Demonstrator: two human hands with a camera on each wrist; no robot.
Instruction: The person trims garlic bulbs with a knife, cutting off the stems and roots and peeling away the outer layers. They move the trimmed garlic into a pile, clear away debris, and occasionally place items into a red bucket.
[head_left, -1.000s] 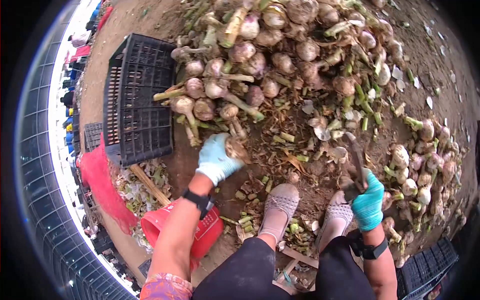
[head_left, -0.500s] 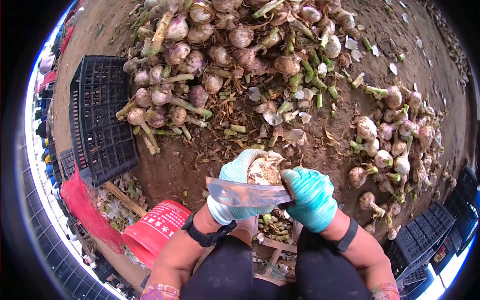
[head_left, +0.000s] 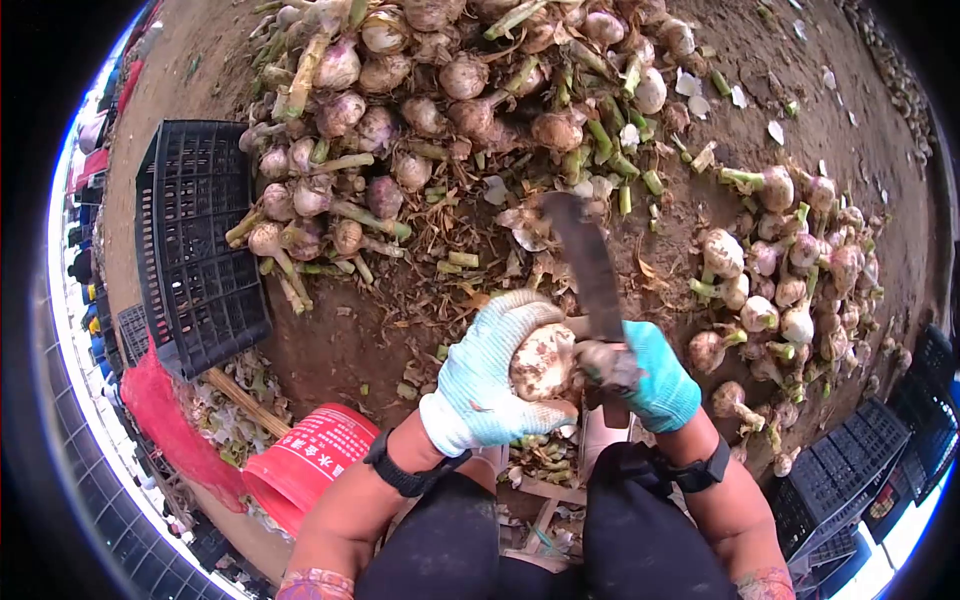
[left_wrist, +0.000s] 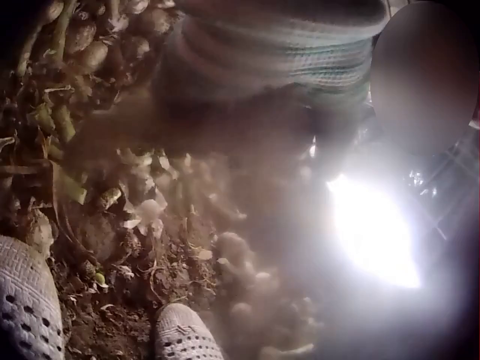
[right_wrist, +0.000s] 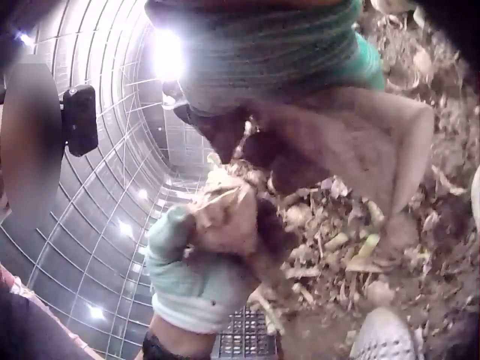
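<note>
Left hand [head_left: 490,375]: I see it gripping 1 garlic bulb [head_left: 543,362].
Right hand [head_left: 655,378]: gripping knife [head_left: 590,270], blade up.
Ground: garlic pile [head_left: 440,90], black crate [head_left: 195,240].

Both forearms reach forward from the lap, bare, each with a dark band at the wrist; the hands meet close together over the knees. The left hand [head_left: 490,375], in a pale glove, has fingers and thumb curled round a bulb [head_left: 543,362], palm turned right; the right hand [head_left: 655,378], in a teal glove, grips a knife [head_left: 590,270], blade pointing away from the body.
</note>
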